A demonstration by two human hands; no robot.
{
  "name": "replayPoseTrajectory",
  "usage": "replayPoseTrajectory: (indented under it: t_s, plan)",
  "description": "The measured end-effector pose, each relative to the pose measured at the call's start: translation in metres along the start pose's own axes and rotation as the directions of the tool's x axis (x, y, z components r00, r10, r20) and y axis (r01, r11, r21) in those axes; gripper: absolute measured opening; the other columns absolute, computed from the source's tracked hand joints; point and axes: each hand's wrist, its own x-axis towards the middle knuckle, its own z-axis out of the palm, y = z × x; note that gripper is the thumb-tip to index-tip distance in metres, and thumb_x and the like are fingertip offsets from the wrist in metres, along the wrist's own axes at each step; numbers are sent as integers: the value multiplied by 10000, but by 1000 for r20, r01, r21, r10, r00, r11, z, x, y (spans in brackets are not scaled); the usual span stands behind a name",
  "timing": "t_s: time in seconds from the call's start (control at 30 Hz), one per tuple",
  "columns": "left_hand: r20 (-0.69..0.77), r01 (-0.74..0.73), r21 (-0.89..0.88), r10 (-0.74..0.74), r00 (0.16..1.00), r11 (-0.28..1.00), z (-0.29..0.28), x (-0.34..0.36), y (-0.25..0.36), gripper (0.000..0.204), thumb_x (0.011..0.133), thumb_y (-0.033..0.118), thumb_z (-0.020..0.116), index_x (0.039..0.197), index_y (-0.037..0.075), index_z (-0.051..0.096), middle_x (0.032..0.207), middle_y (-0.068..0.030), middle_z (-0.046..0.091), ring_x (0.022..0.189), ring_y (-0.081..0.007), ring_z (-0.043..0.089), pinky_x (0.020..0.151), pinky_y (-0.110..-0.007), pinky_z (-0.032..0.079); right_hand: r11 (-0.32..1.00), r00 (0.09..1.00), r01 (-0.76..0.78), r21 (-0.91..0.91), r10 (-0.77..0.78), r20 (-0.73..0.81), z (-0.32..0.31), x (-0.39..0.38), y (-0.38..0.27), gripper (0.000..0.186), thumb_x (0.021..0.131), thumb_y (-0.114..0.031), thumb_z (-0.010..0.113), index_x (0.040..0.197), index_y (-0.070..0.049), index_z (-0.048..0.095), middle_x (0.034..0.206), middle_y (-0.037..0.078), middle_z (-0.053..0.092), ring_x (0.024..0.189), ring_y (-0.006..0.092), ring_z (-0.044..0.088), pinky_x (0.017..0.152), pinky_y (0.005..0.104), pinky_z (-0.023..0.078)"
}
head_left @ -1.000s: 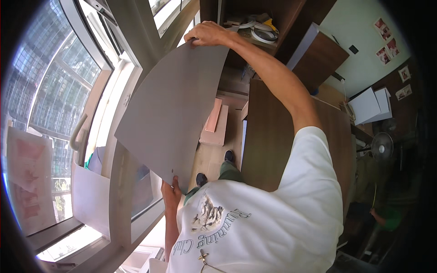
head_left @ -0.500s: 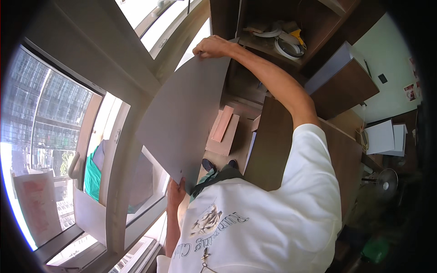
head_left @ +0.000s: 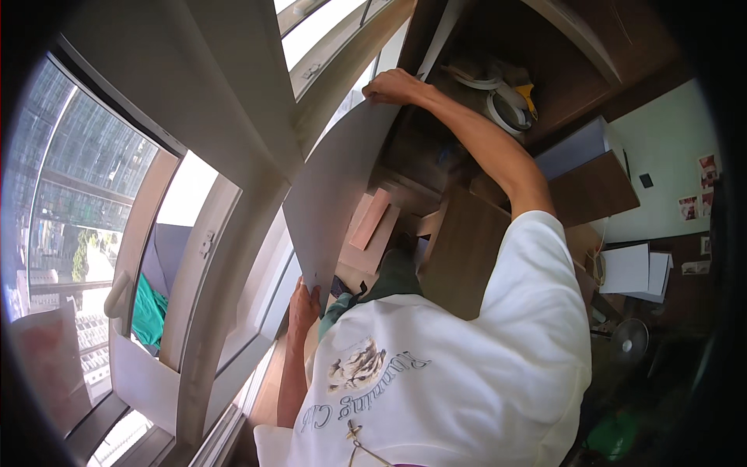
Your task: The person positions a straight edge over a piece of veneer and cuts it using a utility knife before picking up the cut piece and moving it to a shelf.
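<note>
I hold a large, flat grey panel (head_left: 336, 191) upright and slightly tilted beside the window. My right hand (head_left: 395, 86) is closed over its far upper corner, with the arm stretched out. At the near lower end my left hand (head_left: 303, 306) grips the edge, thumb on the face turned towards me; the other fingers are partly hidden behind it. The panel's left edge stands close to the window frame (head_left: 261, 257).
Pinkish boards (head_left: 372, 220) lie on the floor beyond my legs. A brown wooden cabinet (head_left: 467, 249) stands on the right, and an open shelf holds rolls of tape (head_left: 507, 113). Farther right are white sheets (head_left: 626, 268) and a small fan (head_left: 629, 338).
The panel has turned more edge-on and looks narrower, both hands keeping their hold. My view has shifted, and my legs have moved towards the boards on the floor.
</note>
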Motion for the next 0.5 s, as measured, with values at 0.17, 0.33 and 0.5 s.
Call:
replayPoseTrajectory:
  t_s: [0.17,0.33,0.5]
  plan:
    - [-77,16,-26,-18,997,1000,33,25,-18,288,934,-6,600,1222,10,601,1146,-257,655,1055,-481,636,861,-484,521,993,993,113,-23,-114,-41,24,4,30,173,927,-233,662,1063,-154,732,967,81,750,966,307,713,808,442,557]
    - [-137,122,-56,-129,982,991,80,56,-33,218,940,19,604,1155,15,641,1072,-271,689,1034,-478,650,859,-490,519,970,970,241,1,-241,-37,51,0,74,126,925,-178,624,1001,-149,719,967,77,750,977,298,706,819,436,563]
    - [-209,239,2,-233,950,971,115,91,-39,207,936,42,624,1139,18,653,1061,-275,692,1025,-499,637,847,-517,512,944,942,327,29,-324,-84,51,0,96,91,926,-152,588,944,-130,674,871,88,701,956,323,687,803,429,576]
